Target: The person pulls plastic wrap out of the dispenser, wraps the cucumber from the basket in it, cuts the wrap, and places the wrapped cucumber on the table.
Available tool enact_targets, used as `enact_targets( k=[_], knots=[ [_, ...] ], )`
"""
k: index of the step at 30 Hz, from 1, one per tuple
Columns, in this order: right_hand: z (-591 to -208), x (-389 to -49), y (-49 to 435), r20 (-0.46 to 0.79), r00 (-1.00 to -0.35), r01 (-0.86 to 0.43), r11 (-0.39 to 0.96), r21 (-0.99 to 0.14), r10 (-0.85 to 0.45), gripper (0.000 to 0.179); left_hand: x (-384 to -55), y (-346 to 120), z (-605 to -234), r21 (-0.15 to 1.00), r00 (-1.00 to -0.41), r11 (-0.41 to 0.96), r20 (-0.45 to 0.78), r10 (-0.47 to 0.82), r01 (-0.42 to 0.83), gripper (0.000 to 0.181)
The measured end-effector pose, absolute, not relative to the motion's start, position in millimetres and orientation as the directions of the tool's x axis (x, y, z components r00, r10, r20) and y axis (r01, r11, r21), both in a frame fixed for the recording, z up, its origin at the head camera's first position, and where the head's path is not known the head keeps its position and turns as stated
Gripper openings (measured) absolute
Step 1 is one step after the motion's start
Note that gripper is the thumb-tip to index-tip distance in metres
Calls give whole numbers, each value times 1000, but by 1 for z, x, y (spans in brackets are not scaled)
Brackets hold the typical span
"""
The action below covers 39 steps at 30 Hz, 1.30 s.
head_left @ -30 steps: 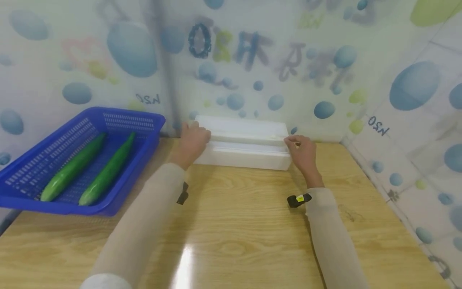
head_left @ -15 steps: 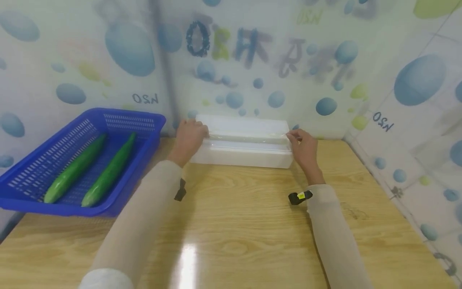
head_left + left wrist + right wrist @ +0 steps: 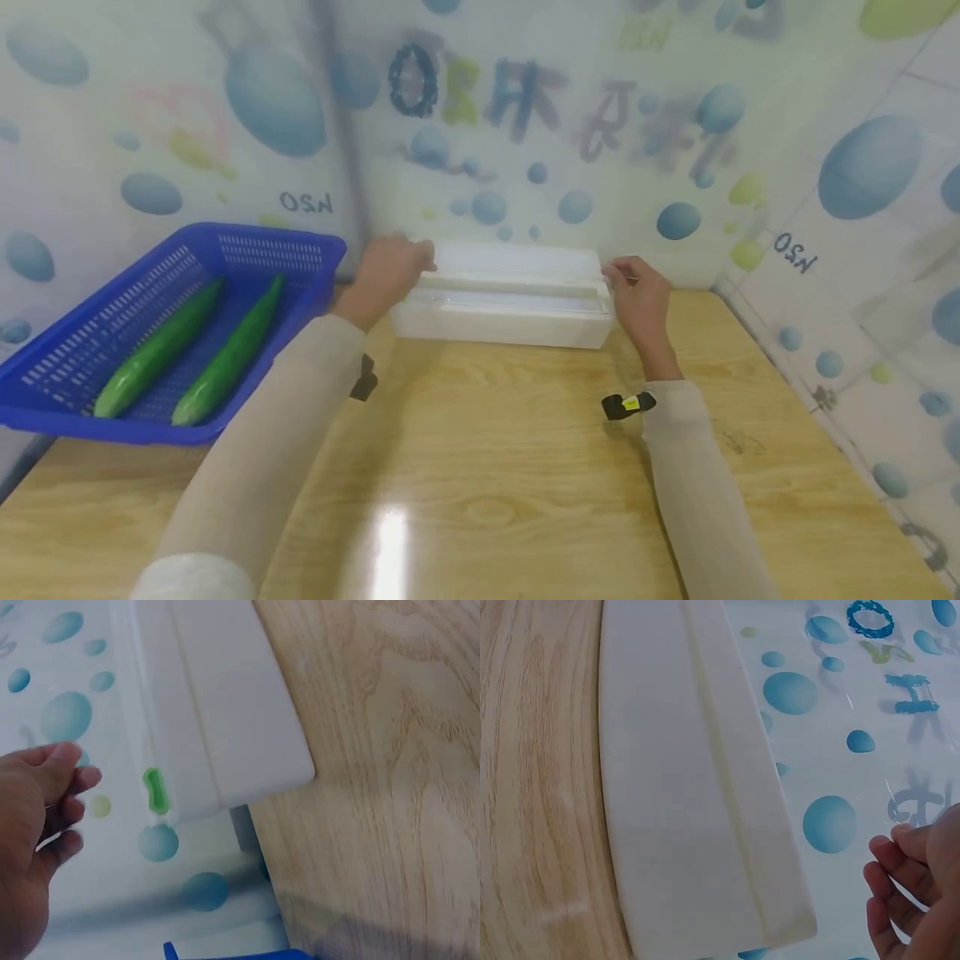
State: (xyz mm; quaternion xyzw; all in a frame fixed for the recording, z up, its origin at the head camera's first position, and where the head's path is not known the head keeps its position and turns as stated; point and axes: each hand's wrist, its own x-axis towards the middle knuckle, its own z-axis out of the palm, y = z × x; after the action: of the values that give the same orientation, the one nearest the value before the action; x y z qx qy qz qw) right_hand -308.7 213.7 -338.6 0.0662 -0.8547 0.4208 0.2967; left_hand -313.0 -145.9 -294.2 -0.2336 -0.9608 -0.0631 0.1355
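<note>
A long white cling film dispenser lies on the table against the wall, its lid tilted up at the back. Clear cling film shows as thin glints by the right fingertips. My left hand pinches the film's edge between thumb and forefinger, above the dispenser's left end. My right hand pinches it at the other end, the remaining fingers loosely curled. In the left wrist view a small green piece sits on the dispenser's end, beside the left fingers.
A blue plastic basket stands at the left with two long green cucumbers inside. Behind the dispenser rises a wall printed with bubbles, and another wall borders the wooden table on the right.
Both hands have risen a little from the dispenser and spread slightly apart, with the clear film between them. The dispenser's left end has shifted slightly left; the basket stays put.
</note>
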Motion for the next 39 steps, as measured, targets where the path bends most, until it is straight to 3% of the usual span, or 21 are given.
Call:
enact_targets(
  k=[4,6,20,31,39],
  knots=[
    [-332,-305,211,579,-796,-359,631,-688,178,20,-310,-156,-288,275,-842,797,225,490,537,15],
    [-331,-304,210,582,-791,-359,626,-692,190,20,-309,-159,-286,323,-824,758,221,522,567,18],
    [-314,-345,211,509,-856,-291,731,-618,90,21,-312,-153,-269,161,-829,826,269,491,541,22],
    [-278,-356,213,433,-899,-236,762,-603,64,26,-310,-146,-257,257,-890,863,267,370,436,24],
    [-259,-345,220,423,-903,-253,707,-661,72,28,-311,-143,-246,252,-870,880,405,281,402,30]
  ],
)
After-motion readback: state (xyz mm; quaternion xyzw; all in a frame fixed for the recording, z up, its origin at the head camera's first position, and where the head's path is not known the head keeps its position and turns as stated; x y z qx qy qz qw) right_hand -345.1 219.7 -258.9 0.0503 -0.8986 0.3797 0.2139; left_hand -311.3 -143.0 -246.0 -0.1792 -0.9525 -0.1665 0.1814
